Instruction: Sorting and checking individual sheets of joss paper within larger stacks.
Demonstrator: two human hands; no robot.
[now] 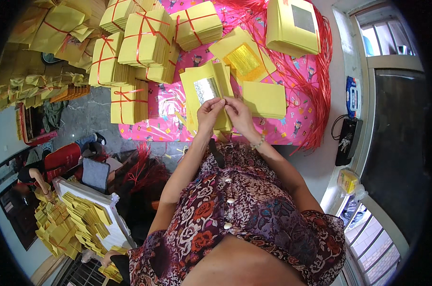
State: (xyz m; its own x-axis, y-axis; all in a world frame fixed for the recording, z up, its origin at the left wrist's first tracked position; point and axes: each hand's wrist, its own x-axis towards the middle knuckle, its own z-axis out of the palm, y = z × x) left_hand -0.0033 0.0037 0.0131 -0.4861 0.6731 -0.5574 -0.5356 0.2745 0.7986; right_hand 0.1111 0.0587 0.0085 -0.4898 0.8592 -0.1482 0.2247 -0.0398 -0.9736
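Note:
My left hand (209,114) and my right hand (240,116) meet above the near part of the table, fingertips pinched almost together. Between them stands the raised edge of some yellow paper sheets (220,74); exactly what the fingertips grip is partly hidden. Under my left fingers lies a yellow sheet with a silver foil patch (204,88). Just right of my right hand is a neat stack of plain yellow paper (266,97). Beyond the hands rests a yellow sheet with a gold foil square (244,61).
Yellow paper bundles tied with red string (147,40) pile up at the far left of the pink patterned tablecloth (166,105). A thick foil-topped stack (280,28) and loose red strings (323,81) lie at right. Lower left, people handle paper at a white table (120,229).

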